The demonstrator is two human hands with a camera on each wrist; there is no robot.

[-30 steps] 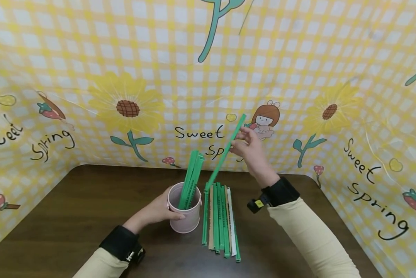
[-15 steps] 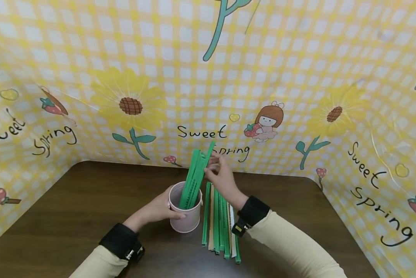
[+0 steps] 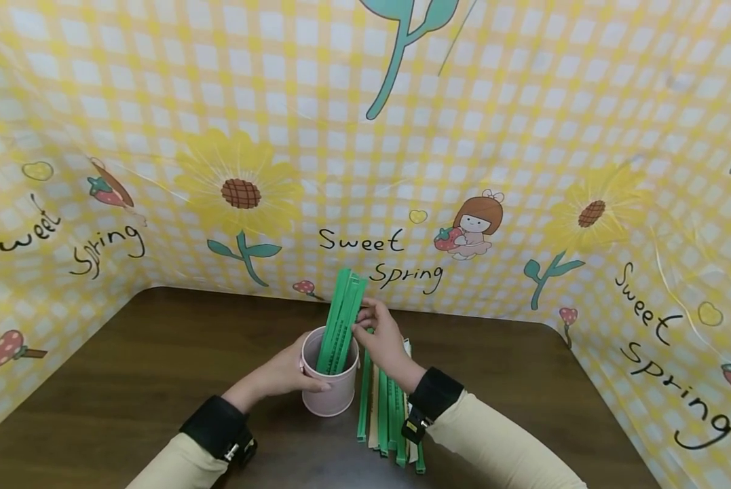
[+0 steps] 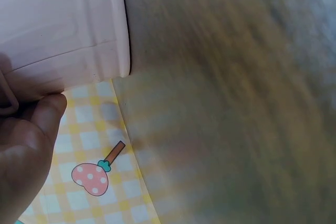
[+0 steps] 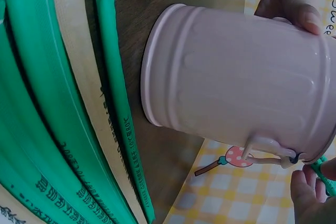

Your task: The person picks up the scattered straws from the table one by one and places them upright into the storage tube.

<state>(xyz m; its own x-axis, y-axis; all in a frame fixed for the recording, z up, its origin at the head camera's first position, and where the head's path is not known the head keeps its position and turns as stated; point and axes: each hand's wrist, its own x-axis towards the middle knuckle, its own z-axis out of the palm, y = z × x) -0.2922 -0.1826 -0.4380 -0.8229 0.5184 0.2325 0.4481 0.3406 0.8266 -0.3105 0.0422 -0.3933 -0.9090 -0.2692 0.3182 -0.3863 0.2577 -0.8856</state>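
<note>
A pale pink metal pail stands upright on the table, with several green paper-wrapped chopsticks leaning inside it. My left hand grips the pail's left side, thumb in front and fingers behind. At the right of that bundle, my right hand pinches a green chopstick packet, just above the rim. In the right wrist view, its fingertips show by the rim near the pail's handle. The left wrist view has the pail's wall above a fingertip.
Right of the pail lies a row of wrapped chopsticks, mostly green, with brown and white ones among them. My right forearm passes over part of the row. A yellow checked cloth stands around the dark wooden table.
My right hand has brought a green packet from over the row, left and down, into the pail beside the others. The left hand keeps its hold on the pail.
</note>
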